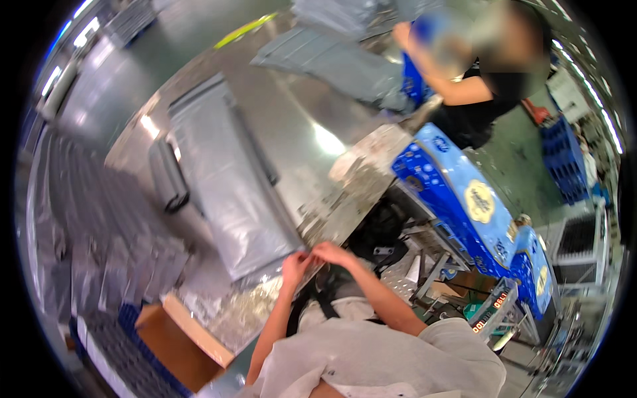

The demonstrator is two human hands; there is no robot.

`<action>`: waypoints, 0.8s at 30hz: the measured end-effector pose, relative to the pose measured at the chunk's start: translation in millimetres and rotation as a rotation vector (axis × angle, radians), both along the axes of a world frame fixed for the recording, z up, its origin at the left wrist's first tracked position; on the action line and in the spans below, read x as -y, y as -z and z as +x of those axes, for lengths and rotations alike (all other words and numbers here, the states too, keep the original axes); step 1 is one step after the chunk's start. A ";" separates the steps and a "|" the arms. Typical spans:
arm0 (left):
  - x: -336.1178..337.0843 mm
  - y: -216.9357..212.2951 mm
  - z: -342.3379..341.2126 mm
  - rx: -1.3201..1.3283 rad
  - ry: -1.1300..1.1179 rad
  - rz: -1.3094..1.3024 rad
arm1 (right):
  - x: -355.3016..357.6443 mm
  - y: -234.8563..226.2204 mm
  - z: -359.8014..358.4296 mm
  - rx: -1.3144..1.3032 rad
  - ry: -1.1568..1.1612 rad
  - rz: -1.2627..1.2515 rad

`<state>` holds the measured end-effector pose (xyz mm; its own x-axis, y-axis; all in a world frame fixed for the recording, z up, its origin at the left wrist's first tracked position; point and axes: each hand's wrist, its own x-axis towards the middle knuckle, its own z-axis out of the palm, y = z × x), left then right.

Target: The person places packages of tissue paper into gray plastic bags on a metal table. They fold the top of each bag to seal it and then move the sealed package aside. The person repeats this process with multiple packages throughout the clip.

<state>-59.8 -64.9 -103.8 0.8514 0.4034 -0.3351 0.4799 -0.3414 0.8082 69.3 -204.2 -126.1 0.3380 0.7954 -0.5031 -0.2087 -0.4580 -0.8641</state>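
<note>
A long stack of flat grey plastic bags (229, 186) lies on the metal table (298, 113), its near end toward me. My left hand (295, 266) is closed at the near right corner of the bags, fingers pinching the edge. Right beside it, my right hand (328, 253) has its fingertips together at the same corner, almost touching the left. The exact grip is too small to make out clearly. Left of the stack lies a narrow, folded grey piece (167, 174) with a dark end.
Many grey bags (93, 225) hang or stand in a row at left, above an open cardboard box (179, 338). Blue tissue-type packs (464, 192) stand at right, near a digital display (494, 305). Across the table a co-worker (484, 93) handles a blue package by more grey bags (332, 66).
</note>
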 end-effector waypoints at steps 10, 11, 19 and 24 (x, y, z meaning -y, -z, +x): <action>-2.1 4.5 7.7 0.058 -0.025 -0.223 | -11.9 -1.3 2.5 0.332 0.049 -0.095; -3.8 5.6 5.8 0.050 -0.031 -0.233 | -15.1 -7.4 2.4 0.387 0.021 -0.097; 2.6 16.5 -11.6 0.099 -0.317 -0.790 | -10.0 -2.5 6.0 0.067 0.112 0.042; -1.0 8.3 -40.7 0.174 -0.377 -0.787 | -10.3 12.8 18.4 0.098 0.113 0.047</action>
<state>-100.5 -63.9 -112.0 0.7732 0.3747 -0.5116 0.2962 0.4998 0.8139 87.7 -193.9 -138.9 0.4720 0.7718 -0.4262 -0.1701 -0.3946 -0.9030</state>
